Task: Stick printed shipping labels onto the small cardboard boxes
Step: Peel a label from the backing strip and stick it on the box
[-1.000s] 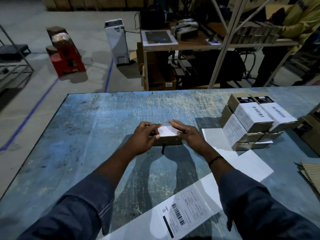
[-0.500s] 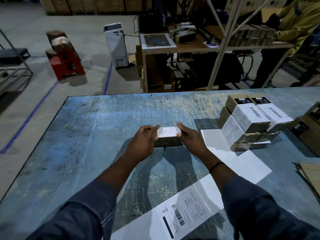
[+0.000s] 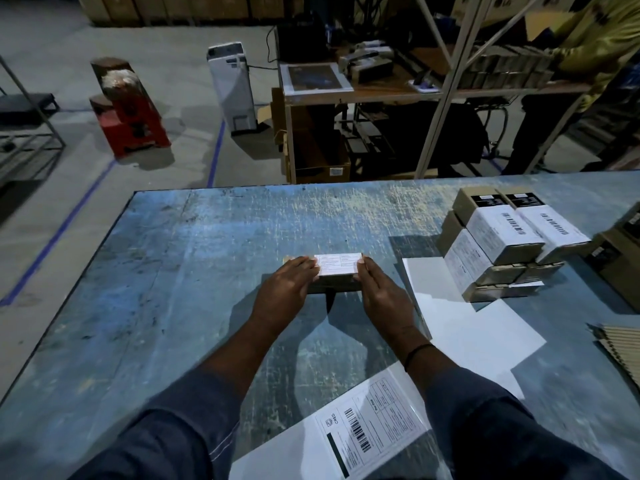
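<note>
At frame centre, on the scratched blue table [image 3: 173,271], a small brown cardboard box [image 3: 334,284] bears a white label [image 3: 338,264]; left hand [image 3: 287,289] and right hand [image 3: 382,294] lie flat, fingers [image 3: 304,264] extended, pressing its ends.

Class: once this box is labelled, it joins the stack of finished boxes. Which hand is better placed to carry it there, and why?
Probably the right hand: the stack of labelled boxes lies on its side of the small box, so the left hand would have to cross over.

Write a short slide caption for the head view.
Both hands press a white label onto a small box on the blue table.
</note>
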`<state>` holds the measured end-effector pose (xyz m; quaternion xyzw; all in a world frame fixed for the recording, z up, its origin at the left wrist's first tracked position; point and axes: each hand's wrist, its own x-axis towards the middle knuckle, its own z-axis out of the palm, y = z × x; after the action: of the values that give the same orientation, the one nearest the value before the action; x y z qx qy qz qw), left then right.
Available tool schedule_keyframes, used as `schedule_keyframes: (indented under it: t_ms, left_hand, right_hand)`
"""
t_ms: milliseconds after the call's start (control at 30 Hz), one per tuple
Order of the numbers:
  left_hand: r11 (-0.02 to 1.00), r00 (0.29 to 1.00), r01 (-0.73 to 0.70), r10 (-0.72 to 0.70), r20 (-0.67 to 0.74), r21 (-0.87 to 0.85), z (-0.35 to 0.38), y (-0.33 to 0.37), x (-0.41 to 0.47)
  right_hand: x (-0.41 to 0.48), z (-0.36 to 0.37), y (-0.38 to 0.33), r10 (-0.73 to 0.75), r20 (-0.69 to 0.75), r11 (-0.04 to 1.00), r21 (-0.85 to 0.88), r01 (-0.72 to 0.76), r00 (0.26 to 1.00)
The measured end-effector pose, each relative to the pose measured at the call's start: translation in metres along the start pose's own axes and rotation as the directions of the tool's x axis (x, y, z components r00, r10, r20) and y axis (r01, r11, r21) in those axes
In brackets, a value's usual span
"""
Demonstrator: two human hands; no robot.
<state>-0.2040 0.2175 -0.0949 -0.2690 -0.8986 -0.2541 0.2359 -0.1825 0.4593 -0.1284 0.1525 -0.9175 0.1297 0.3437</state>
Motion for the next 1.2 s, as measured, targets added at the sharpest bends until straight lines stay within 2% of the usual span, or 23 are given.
schedule_keyframes:
  t_ms: [133,200,233,300,333,367,433,533,567,667,733,800,967,1100,1200]
  left_hand:
    - [0.999,0.998,-0.036,0.034,-0.046,-0.031,-0.002,-0.002,0.0]
    - [0.991,0.997,0.064,-0.067,-0.024,-0.115,-0.009,0.001,0.005]
    - [0.972,0.986,0.166,-0.165,0.021,-0.167,-0.014,0.003,0.008]
    - [0.898,0.93,0.367,-0.349,0.112,-0.242,-0.024,0.005,0.018]
    - [0.854,0.901,0.434,-0.41,0.143,-0.288,-0.027,0.004,0.021]
    - [0.814,0.877,0.481,-0.45,0.171,-0.327,-0.029,0.003,0.022]
    - [0.785,0.854,0.521,-0.472,0.22,-0.337,-0.034,0.002,0.021]
    - [0.826,0.872,0.482,-0.422,0.247,-0.291,-0.038,-0.001,0.011]
    - [0.851,0.884,0.452,-0.389,0.258,-0.266,-0.039,-0.001,0.005]
    - [0.922,0.91,0.344,-0.28,0.305,-0.179,-0.039,0.004,-0.015]
    - [0.934,0.925,0.311,-0.255,0.282,-0.174,-0.036,0.006,-0.024]
    - [0.928,0.925,0.327,-0.275,0.263,-0.178,-0.033,0.007,-0.027]
    - [0.909,0.891,0.382,-0.314,0.329,-0.168,-0.033,0.006,-0.022]
    - [0.922,0.931,0.342,-0.306,0.199,-0.182,-0.03,0.01,-0.019]
    - [0.928,0.955,0.289,-0.261,0.143,-0.235,-0.027,0.022,-0.014]
  right_hand:
    - [-0.001,-0.006,0.0,0.004,-0.002,0.998,0.062,-0.004,1.0]
    - [0.012,-0.013,-0.005,0.177,0.013,0.948,0.266,-0.174,0.984]
    - [0.021,-0.017,-0.006,0.313,0.052,0.871,0.381,-0.308,0.948]
    - [0.04,-0.024,-0.003,0.508,0.236,0.652,0.523,-0.549,0.828]
    - [0.048,-0.027,-0.001,0.518,0.382,0.538,0.551,-0.638,0.766]
    - [0.052,-0.029,0.001,0.465,0.518,0.449,0.56,-0.696,0.718]
    - [0.054,-0.032,0.002,0.339,0.677,0.416,0.515,-0.75,0.653]
    - [0.049,-0.039,0.004,0.283,0.707,0.425,0.513,-0.745,0.648]
    - [0.046,-0.042,0.004,0.265,0.711,0.46,0.5,-0.734,0.651]
    - [0.036,-0.051,0.0,0.155,0.76,0.699,0.366,-0.614,0.631]
    - [0.029,-0.051,-0.008,0.094,0.748,0.8,0.335,-0.497,0.657]
    - [0.026,-0.05,-0.014,0.057,0.713,0.835,0.35,-0.424,0.699]
    - [0.028,-0.047,-0.02,0.045,0.66,0.916,0.272,-0.294,0.75]
    - [0.031,-0.063,-0.018,0.09,0.548,0.948,0.209,-0.241,0.831]
    - [0.043,-0.091,-0.006,0.207,0.38,0.95,0.143,-0.279,0.902]
